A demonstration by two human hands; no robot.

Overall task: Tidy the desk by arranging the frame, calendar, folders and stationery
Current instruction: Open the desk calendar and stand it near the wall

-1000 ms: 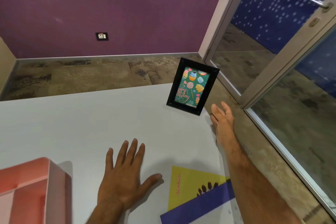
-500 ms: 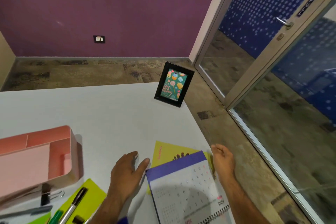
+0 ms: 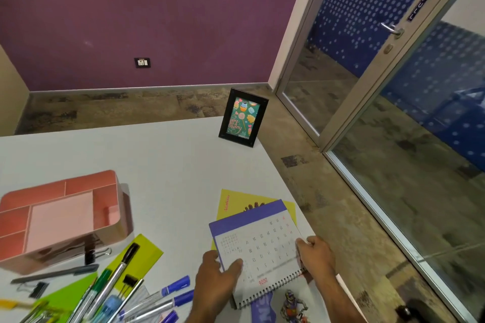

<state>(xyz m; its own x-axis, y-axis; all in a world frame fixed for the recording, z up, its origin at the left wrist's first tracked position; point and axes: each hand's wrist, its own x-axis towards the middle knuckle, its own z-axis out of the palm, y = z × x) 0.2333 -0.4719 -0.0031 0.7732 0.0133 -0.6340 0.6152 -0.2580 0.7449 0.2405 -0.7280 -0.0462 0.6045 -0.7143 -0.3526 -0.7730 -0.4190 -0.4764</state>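
Both hands now hold the calendar (image 3: 258, 246), left hand (image 3: 215, 278) and right hand (image 3: 316, 257) each gripping a side. Swinging it toward 12 o'clock could knock the frame (image 3: 242, 117) off the worktop (image 3: 157, 155).

The paper calendar (image 3: 258, 249) has a metal spiral binding, the pink tray (image 3: 63, 217) looks like glossy plastic, and the desk (image 3: 162, 165) surface is smooth and matt.

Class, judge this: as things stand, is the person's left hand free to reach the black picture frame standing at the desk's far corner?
Probably not yet. The left hand grips the white spiral-bound calendar, as does the right hand. The bare desk toward the black picture frame leaves the path open once the hand lets go.
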